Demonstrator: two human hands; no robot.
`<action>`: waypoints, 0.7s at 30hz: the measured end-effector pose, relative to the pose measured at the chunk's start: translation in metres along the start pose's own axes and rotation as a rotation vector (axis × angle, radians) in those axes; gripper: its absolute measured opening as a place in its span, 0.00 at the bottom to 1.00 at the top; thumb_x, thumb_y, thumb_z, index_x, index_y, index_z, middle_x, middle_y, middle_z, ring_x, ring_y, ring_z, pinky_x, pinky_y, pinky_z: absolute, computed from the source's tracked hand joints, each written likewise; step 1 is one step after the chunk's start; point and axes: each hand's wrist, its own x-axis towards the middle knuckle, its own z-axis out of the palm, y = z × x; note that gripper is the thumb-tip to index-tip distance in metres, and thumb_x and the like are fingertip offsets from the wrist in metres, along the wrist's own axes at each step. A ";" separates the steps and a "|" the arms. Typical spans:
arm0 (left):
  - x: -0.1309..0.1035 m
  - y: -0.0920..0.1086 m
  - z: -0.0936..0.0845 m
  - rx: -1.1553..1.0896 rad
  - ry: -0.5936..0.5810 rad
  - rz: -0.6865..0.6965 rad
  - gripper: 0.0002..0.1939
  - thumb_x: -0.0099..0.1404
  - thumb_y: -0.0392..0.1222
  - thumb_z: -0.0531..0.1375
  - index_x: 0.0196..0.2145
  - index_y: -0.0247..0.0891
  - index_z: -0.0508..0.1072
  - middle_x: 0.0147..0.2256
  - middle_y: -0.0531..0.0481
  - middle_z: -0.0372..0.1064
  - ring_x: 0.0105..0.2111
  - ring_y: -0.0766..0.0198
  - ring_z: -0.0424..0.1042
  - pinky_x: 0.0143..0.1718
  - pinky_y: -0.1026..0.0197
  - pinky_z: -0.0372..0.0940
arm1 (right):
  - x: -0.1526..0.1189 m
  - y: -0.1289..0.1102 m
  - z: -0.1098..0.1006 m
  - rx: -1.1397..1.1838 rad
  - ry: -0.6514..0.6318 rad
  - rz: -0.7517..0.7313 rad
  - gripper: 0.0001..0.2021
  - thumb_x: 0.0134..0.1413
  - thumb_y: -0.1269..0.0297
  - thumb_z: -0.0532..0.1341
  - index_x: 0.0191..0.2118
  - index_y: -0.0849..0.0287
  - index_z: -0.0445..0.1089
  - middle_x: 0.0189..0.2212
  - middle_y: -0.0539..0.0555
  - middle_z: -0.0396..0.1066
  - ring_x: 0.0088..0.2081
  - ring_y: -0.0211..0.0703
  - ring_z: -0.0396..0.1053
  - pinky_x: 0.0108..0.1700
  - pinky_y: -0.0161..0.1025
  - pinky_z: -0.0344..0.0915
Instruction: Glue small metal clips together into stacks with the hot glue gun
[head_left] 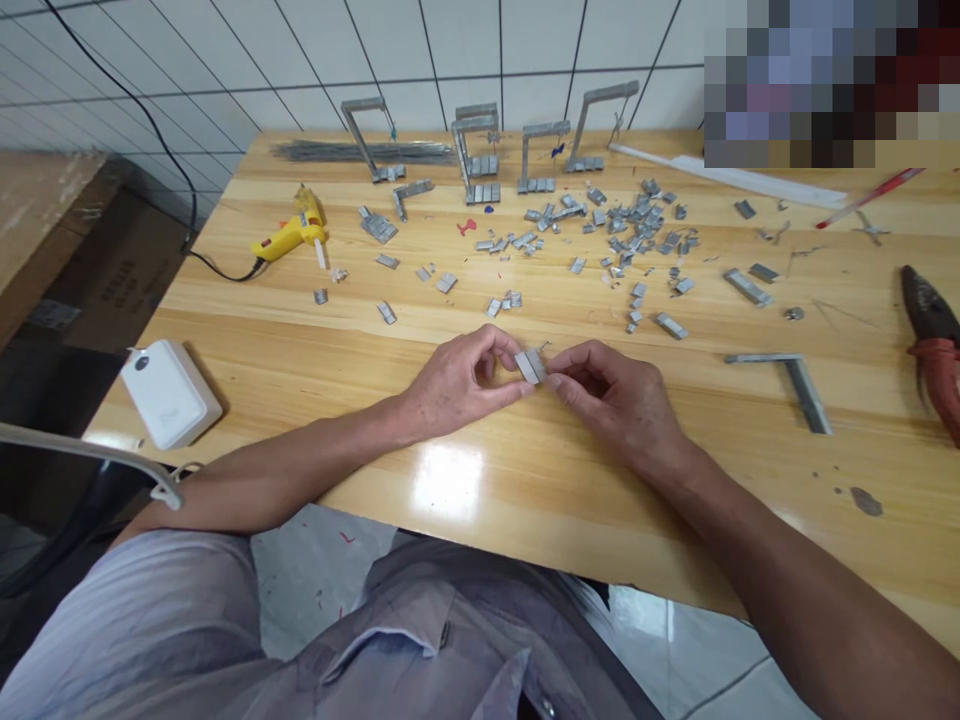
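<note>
Between my two hands, over the front middle of the table, is a small grey block of joined flat strips [531,366]. The thumb and index finger of my left hand [469,380] pinch it from the left. My right hand [619,392] has its thumb and index finger closed at the block's right edge, where a thin bit of wire sticks up; what exactly those fingertips grip is too small to make out. Small grey pieces [511,300] lie just beyond my hands. To the right rests an L-shaped grey bar [806,385].
Several grey bent stands [480,150] line the back beside a bundle of thin wires [315,151]. Loose grey pieces [641,220] are scattered before them. A yellow glue gun [296,235] and a white power bank [171,393] lie left; red-handled pliers [934,350] lie far right.
</note>
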 end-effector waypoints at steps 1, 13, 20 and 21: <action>0.000 0.000 0.001 0.030 0.005 0.018 0.14 0.63 0.45 0.72 0.41 0.40 0.72 0.32 0.55 0.74 0.26 0.69 0.67 0.29 0.64 0.62 | 0.000 0.001 0.000 0.001 -0.002 0.005 0.06 0.61 0.60 0.66 0.39 0.56 0.78 0.25 0.48 0.76 0.23 0.36 0.67 0.27 0.35 0.62; -0.003 -0.005 0.003 0.198 0.006 0.276 0.12 0.70 0.42 0.68 0.30 0.39 0.73 0.25 0.56 0.74 0.25 0.68 0.70 0.32 0.63 0.62 | 0.003 0.006 -0.005 -0.228 0.061 -0.044 0.07 0.63 0.65 0.62 0.41 0.57 0.79 0.30 0.52 0.79 0.29 0.41 0.73 0.34 0.38 0.67; 0.004 -0.012 -0.007 0.261 -0.019 0.340 0.07 0.75 0.38 0.59 0.43 0.37 0.77 0.37 0.47 0.77 0.38 0.60 0.75 0.43 0.57 0.68 | -0.005 -0.001 -0.009 -0.686 0.101 -0.082 0.09 0.65 0.59 0.62 0.42 0.57 0.76 0.37 0.57 0.80 0.34 0.48 0.76 0.32 0.40 0.62; 0.006 -0.014 -0.007 0.272 -0.057 0.356 0.11 0.74 0.37 0.57 0.50 0.37 0.76 0.43 0.43 0.77 0.44 0.58 0.75 0.48 0.54 0.68 | -0.007 -0.004 -0.007 -0.734 0.085 -0.071 0.10 0.65 0.56 0.63 0.42 0.57 0.76 0.37 0.57 0.80 0.35 0.49 0.76 0.31 0.40 0.60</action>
